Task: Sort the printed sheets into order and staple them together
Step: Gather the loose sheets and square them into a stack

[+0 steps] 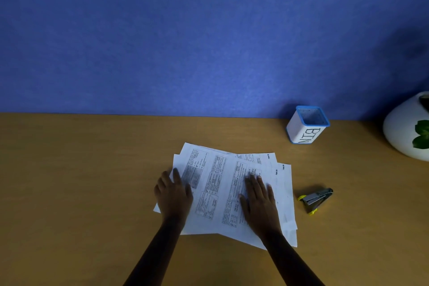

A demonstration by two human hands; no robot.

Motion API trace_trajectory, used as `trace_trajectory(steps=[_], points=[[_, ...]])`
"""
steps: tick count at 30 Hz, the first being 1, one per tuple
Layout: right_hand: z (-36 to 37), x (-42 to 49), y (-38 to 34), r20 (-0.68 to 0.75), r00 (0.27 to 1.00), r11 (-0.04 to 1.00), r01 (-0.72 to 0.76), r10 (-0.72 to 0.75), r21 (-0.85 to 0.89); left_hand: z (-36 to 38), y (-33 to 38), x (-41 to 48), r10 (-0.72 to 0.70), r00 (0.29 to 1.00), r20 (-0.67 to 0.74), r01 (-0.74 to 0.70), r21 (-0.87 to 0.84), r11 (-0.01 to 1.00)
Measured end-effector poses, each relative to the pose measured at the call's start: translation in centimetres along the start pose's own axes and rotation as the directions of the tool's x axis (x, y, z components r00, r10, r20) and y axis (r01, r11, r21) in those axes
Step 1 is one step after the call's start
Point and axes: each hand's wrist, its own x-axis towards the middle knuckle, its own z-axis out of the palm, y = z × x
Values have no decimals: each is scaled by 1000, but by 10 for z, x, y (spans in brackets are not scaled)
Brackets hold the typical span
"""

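Observation:
A loose, fanned pile of printed sheets point(216, 183) lies on the wooden desk point(81, 181), pages overlapping at different angles, with page numbers showing at the far right corners. My left hand point(173, 193) rests flat on the pile's left edge, fingers spread. On the right part of the top sheet my right hand point(258, 199) lies flat, fingers together and pointing away from me. A small grey stapler point(316, 198) with yellow ends sits on the desk to the right of the pile, untouched.
A white square cup with a blue rim, marked BIN point(306, 126), stands behind the pile to the right against the blue wall. A round white vase with green leaves point(404, 127) sits at the far right edge.

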Motion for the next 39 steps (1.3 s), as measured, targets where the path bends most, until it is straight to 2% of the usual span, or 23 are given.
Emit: trace_trajectory(steps=[3,5,8,12,13,17,20,23,25,27,30,36,39], points=[[-1,-1,-2,7,1000,1000,-10,10,-15,-10,0,5,-58,998,-30,54,-110,992],[-1,-2,-1,5,1000,1000,-7,7,-9,-14,-2,9,-121,992,-38,107,-268,957],[0,-1,0,5,1000,1000,0,0,0,-21,-11,17,-201,977,66,207,-502,840],[2,0,4,31,999,1000,17,-17,-3,-30,-21,26,-195,959,204,278,-568,775],[2,1,5,39,999,1000,17,-17,-4,-33,-22,27,-204,954,220,298,-603,740],[-10,4,-3,120,993,999,14,-10,-34,-47,-18,27,-202,930,308,369,-789,492],[-26,3,-26,80,996,978,26,-44,206,-63,-2,22,-163,940,298,340,-842,418],[-47,-4,-49,37,978,902,175,-205,395,-73,11,22,-123,956,266,293,-867,404],[-59,-11,-63,-2,941,862,312,-339,400,-79,18,21,-102,959,264,282,-879,384],[-64,-15,-72,-57,909,857,409,-413,313,-83,24,20,-89,961,264,278,-890,361],[-66,-18,-78,-128,907,877,420,-400,232,-90,31,17,-75,960,270,280,-910,306],[-88,-10,-71,-329,910,903,343,-251,258,-104,41,10,57,961,270,255,-948,192],[-107,-5,-69,-400,894,893,335,-201,300,-111,43,7,32,983,181,170,-961,221]])
